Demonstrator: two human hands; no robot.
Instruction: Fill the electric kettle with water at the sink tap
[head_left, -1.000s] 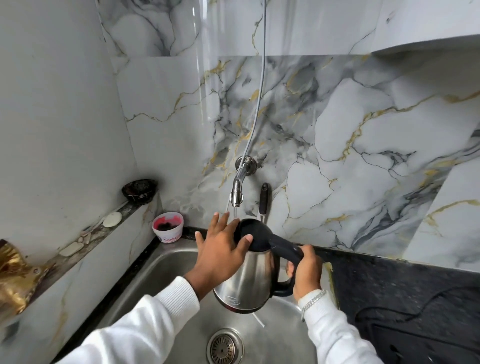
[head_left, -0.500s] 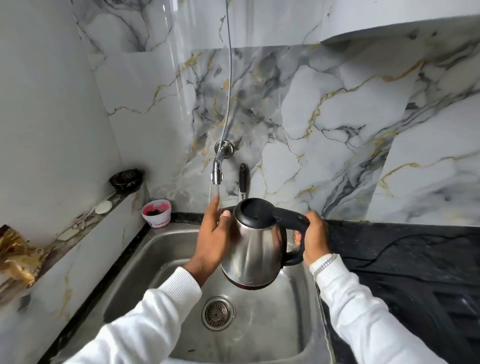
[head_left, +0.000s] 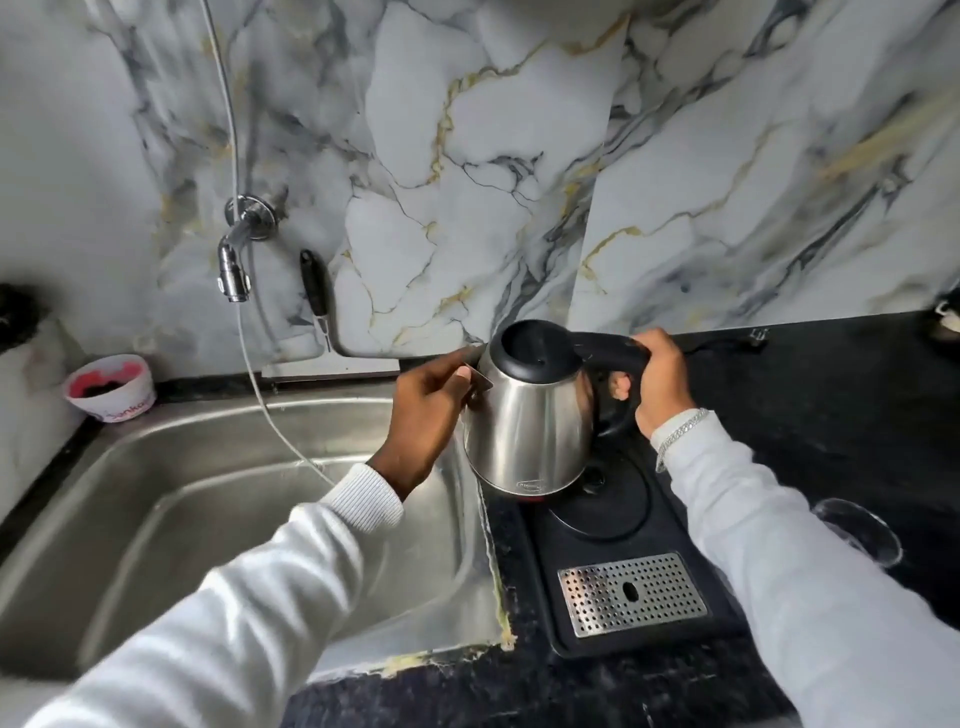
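A steel electric kettle (head_left: 530, 426) with a closed black lid hangs just above its round black base (head_left: 608, 504) on the dark counter, right of the sink. My right hand (head_left: 660, 384) grips the black handle. My left hand (head_left: 431, 410) rests against the kettle's left side near the spout, fingers curled on the steel. The tap (head_left: 234, 265) juts from the marble wall at the upper left, and a thin stream of water runs from it into the steel sink (head_left: 208, 509).
A black tray with a perforated metal drip grate (head_left: 631, 592) holds the kettle base. A small white cup with pink rim (head_left: 111, 387) sits at the sink's back left corner. A black-handled tool (head_left: 314, 283) hangs by the tap. A clear glass (head_left: 857, 530) lies at right.
The kettle has moved right, from under the tap over the sink to above its base on the counter. Both hands travelled with it. The lid is closed.
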